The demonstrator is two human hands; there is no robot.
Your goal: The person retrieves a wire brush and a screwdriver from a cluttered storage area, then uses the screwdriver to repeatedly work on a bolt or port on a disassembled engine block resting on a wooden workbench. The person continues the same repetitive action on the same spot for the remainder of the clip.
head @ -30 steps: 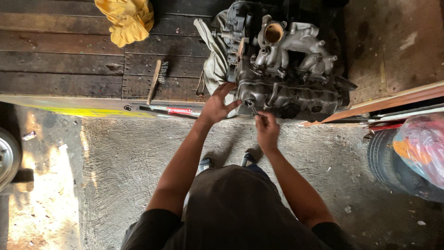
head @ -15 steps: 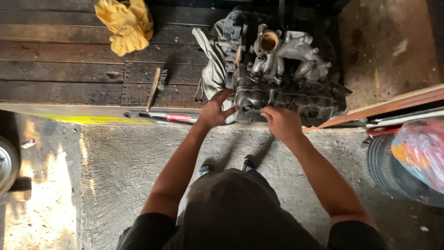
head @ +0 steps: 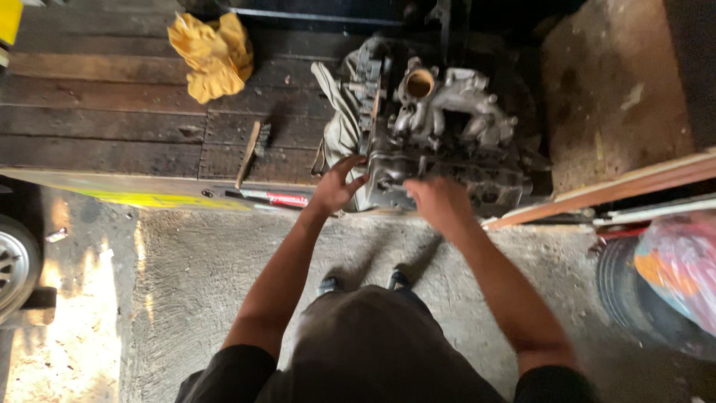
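A grimy grey engine block [head: 447,142] with an intake manifold and a round brass-coloured opening stands at the edge of a dark wooden plank bed [head: 112,127]. My left hand [head: 335,186] rests with spread fingers on the engine's near left corner. My right hand [head: 440,203] lies against the engine's front face, blurred, its fingers hidden from me. A dirty cloth [head: 339,127] hangs under the engine's left side.
A yellow rag [head: 212,56] lies on the planks at the back left. A wooden-handled brush [head: 250,153] lies near the bed's edge. A wheel [head: 15,265] shows at left, a tyre [head: 634,298] with a plastic bag [head: 682,269] at right. Concrete floor below.
My right hand has moved up from below the engine's edge onto its front face. The view has shifted down slightly. My left hand stays on the engine's corner.
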